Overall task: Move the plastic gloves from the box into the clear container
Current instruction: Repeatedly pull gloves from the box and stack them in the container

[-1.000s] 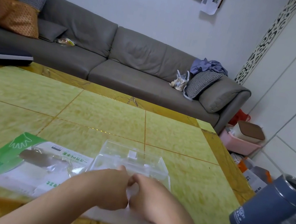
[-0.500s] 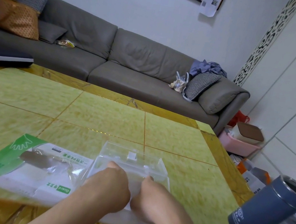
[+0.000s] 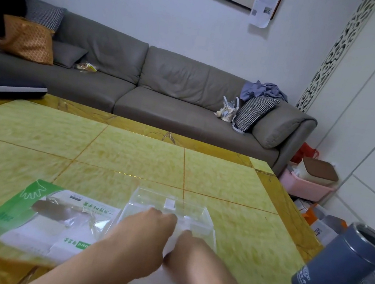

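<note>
Nearest to me, my left hand and right hand are both down in the clear container, side by side and touching at the knuckles. Their backs face the camera and the fingertips are hidden, so I cannot tell whether either one grips anything or how far the fingers curl. Between and under them I see a pale, whitish mass that looks like the plastic gloves, inside the container; its edges are too blurred to trace. Just left of the container, touching its side, lies the flat green-and-white glove box, its oval top opening showing crinkled clear film. At the right edge of the table stands a blue-grey insulated tumbler, open at the top and well apart from my hands. Beyond the yellow-green tabletop, a pink basket sits on the floor at the right. Farthest off, a grey sofa runs along the wall, with an orange cushion at its left end and a houndstooth cushion at its right.
</note>
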`<move>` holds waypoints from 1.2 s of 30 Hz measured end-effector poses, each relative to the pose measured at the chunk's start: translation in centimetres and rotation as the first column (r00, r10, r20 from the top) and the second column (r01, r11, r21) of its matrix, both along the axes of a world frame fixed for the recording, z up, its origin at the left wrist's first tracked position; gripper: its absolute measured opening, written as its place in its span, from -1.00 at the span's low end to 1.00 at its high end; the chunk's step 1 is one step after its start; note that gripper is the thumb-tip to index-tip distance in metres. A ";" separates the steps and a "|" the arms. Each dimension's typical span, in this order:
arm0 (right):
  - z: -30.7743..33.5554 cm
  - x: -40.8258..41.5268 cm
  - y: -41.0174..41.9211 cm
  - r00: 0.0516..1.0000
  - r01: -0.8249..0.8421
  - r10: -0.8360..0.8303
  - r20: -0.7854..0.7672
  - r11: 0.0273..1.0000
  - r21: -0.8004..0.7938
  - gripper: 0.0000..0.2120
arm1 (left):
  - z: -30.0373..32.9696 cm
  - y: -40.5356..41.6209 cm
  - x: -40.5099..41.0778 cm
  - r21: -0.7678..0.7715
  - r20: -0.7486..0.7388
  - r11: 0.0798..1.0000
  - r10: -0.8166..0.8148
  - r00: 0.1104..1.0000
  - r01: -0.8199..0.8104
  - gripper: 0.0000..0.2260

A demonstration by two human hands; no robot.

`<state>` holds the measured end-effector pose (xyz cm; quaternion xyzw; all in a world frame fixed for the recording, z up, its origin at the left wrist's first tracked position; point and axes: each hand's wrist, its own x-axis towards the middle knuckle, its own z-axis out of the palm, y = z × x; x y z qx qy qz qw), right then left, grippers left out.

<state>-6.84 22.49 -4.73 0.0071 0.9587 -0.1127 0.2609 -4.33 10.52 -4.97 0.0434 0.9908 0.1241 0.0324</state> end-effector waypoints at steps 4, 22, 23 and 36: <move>-0.3 0.0 0.0 1.000 -0.028 0.029 -0.012 0.999 0.025 -0.33 | -1.2 -0.3 -0.9 0.077 0.096 0.997 -0.029 0.995 0.021 -0.64; 0.0 -0.4 0.4 0.999 -0.048 0.048 0.001 0.997 0.052 -0.38 | -0.9 -0.7 -2.1 0.044 0.389 0.999 -0.043 0.920 0.028 -0.54; -0.3 -0.4 0.3 0.999 -0.045 0.047 -0.022 0.997 0.055 -0.45 | -0.9 -1.0 -1.7 0.064 0.354 0.997 -0.053 0.934 0.032 -0.60; 1.5 2.4 -0.4 0.858 -0.066 0.109 -0.502 0.992 0.103 -0.92 | 1.7 -6.0 1.7 0.479 -0.299 0.874 0.079 0.951 0.078 -0.84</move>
